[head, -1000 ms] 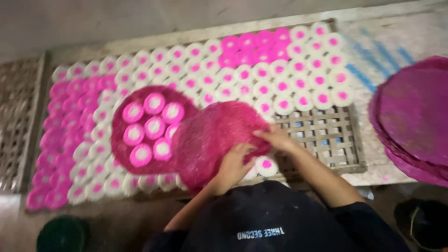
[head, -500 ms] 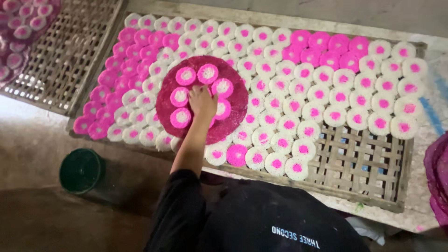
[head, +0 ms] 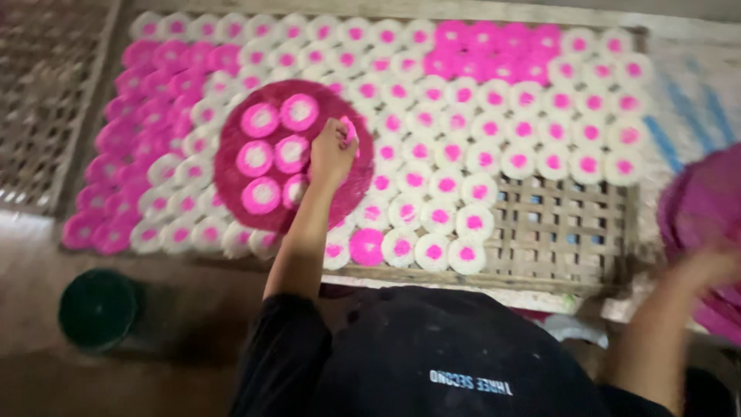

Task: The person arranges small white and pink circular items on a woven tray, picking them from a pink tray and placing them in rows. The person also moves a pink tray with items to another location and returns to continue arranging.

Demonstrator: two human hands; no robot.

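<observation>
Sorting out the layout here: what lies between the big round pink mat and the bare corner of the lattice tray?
In the head view, rows of small white discs with pink centres fill the stretch between the pink mat and the tray's bare lattice, with one all-pink disc.

My left grip (head: 333, 150) is stretched well forward on a nearly straight bare forearm, knuckles up, the fingers (head: 345, 131) curled and pinched together at the far side of the palm. The dark sleeve ends near the elbow behind it. My right grip (head: 706, 266) is off to the side and nearer my body, blurred; I cannot tell its finger pose.
</observation>
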